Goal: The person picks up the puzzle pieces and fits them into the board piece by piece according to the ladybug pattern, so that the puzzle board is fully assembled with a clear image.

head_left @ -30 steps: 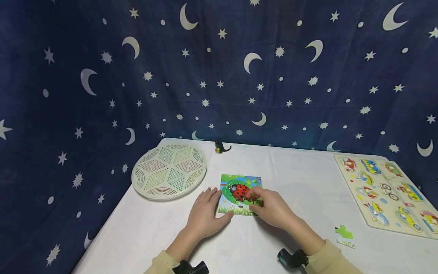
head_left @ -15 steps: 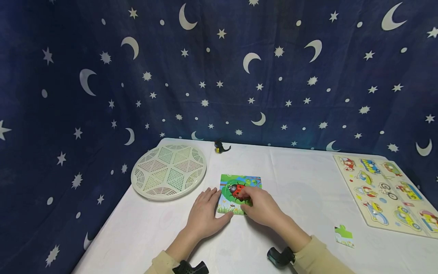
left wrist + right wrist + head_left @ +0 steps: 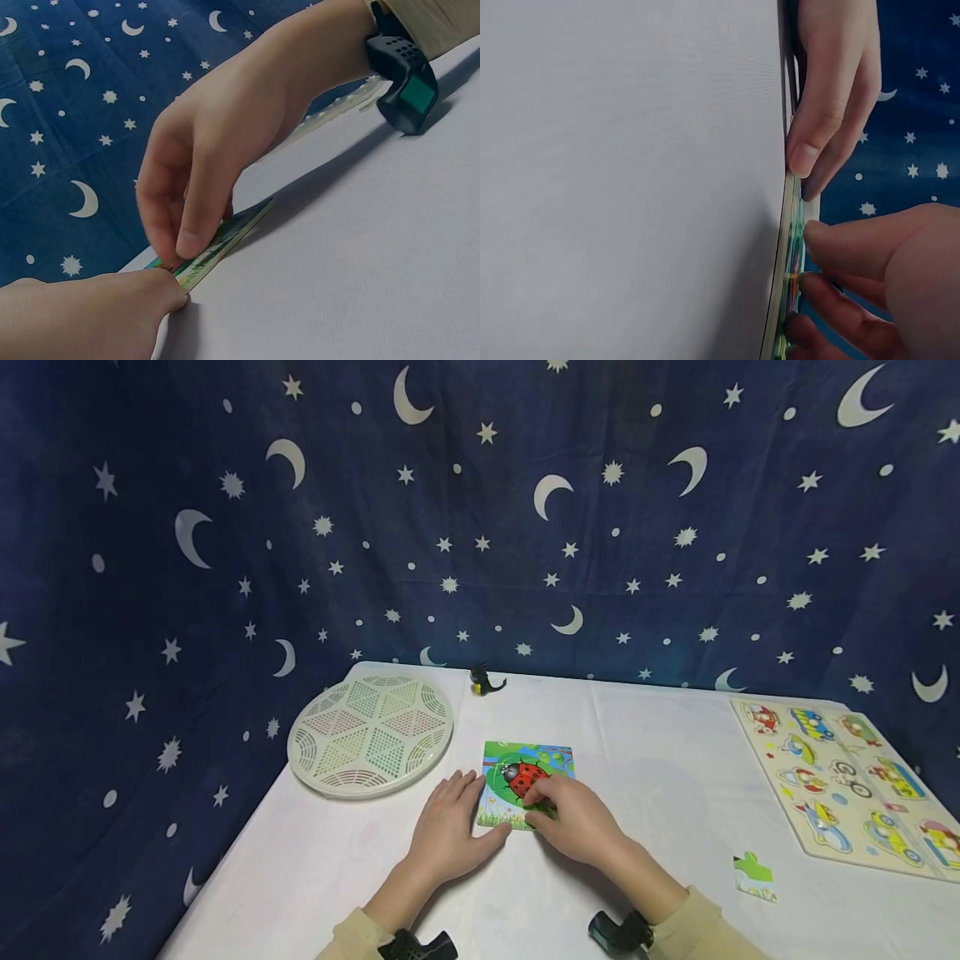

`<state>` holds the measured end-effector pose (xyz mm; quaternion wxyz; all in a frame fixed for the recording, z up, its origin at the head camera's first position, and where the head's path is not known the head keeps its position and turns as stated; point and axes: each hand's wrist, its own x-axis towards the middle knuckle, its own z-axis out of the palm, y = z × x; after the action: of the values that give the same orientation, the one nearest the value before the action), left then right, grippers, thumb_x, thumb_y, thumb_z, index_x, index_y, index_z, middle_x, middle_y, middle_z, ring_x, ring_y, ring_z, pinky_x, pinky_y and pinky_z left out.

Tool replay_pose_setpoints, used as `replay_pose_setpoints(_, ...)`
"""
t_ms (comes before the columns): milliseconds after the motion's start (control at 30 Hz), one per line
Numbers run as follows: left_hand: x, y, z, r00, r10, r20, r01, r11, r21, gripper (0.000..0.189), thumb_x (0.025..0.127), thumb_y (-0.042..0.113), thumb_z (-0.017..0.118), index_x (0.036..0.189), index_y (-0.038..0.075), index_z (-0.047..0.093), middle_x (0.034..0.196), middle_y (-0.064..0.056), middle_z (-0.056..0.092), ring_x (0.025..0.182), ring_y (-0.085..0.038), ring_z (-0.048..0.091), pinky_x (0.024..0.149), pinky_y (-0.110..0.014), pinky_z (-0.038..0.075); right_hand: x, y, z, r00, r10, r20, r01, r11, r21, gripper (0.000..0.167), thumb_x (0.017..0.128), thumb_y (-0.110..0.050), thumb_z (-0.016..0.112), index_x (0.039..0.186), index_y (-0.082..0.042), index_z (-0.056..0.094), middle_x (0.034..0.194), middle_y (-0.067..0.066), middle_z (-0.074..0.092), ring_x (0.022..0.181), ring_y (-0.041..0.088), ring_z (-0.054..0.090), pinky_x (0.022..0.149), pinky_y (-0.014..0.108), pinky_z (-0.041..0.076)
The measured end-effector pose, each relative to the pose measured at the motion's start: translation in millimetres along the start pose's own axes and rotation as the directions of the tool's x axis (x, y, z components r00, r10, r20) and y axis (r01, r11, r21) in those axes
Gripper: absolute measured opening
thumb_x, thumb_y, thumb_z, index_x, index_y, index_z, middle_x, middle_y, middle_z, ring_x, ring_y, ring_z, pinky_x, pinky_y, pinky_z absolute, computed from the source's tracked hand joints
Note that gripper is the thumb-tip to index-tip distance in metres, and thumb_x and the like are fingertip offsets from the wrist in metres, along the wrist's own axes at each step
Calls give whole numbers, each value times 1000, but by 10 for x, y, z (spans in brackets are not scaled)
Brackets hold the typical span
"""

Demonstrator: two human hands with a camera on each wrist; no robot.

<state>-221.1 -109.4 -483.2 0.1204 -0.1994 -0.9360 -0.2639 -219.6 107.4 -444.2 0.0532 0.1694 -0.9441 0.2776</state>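
Observation:
A square ladybug jigsaw puzzle point(image 3: 521, 774) lies flat on the white table. My left hand point(image 3: 450, 831) rests at its left side, with the fingers extended along the edge and the thumb at the lower edge. Over the puzzle's lower right part, my right hand point(image 3: 573, 817) pinches a green puzzle piece point(image 3: 542, 807) between thumb and fingers, low against the board; the hand hides most of that piece and the corner beneath. A loose puzzle piece point(image 3: 755, 877), green and white, lies farther right on the table. In the right wrist view, the puzzle point(image 3: 791, 255) shows edge-on beneath both hands.
A round perforated plastic lid or tray point(image 3: 371, 735) sits at the back left. A small black figure point(image 3: 486, 681) stands near the back edge. A wooden vehicle peg board point(image 3: 847, 785) lies at the right. A dark blue star-and-moon curtain point(image 3: 510, 527) hangs behind the table.
My right hand has moved left and slightly downward over the puzzle, covering the gap that showed near its lower middle. The left hand and the loose piece have stayed in place.

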Motion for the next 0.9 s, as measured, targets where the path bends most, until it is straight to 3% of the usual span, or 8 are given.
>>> replay_pose_setpoints(133,-2,1,-4,1000,-1,-3,1,1000,0,76,87,54,70,143,4,58,147,-16,55,142,-35,43,122,-46,28,-122,47,-74,1000,-12,-3,12,999,33,15,85,-14,83,91,-22,72,92,-9,65,87,12,59,79,39,53)
replay_pose_setpoints(300,-5,6,-3,1000,-2,-7,2,1000,-5,76,87,53,70,143,4,58,147,-16,55,143,-36,43,122,-46,28,-316,147,-204,1000,9,15,-10,998,62,18,85,-15,83,93,-25,71,94,-11,64,92,11,61,83,39,55)
replay_pose_setpoints(500,-8,10,2,1000,-5,-1,5,1000,-18,76,87,54,70,143,4,58,148,-16,54,143,-36,42,122,-47,28,-588,384,-393,999,48,2,-48,998,29,19,87,-17,83,95,-29,70,97,-17,63,96,7,61,87,39,56)
replay_pose_setpoints(600,-12,14,1,1000,-7,2,7,1000,-19,76,87,54,70,143,4,58,148,-16,54,143,-37,41,122,-47,28,-726,509,-508,995,104,-6,-104,995,1,18,88,-20,82,98,-30,71,99,-16,64,96,8,60,87,40,55)
replay_pose_setpoints(900,-8,7,-4,1000,-3,2,3,1000,-11,76,87,54,70,143,3,58,148,-16,54,143,-37,42,122,-47,28,-1116,952,-867,953,303,33,-298,949,-103,28,86,-29,83,110,-19,72,116,4,68,116,35,61,96,61,50)
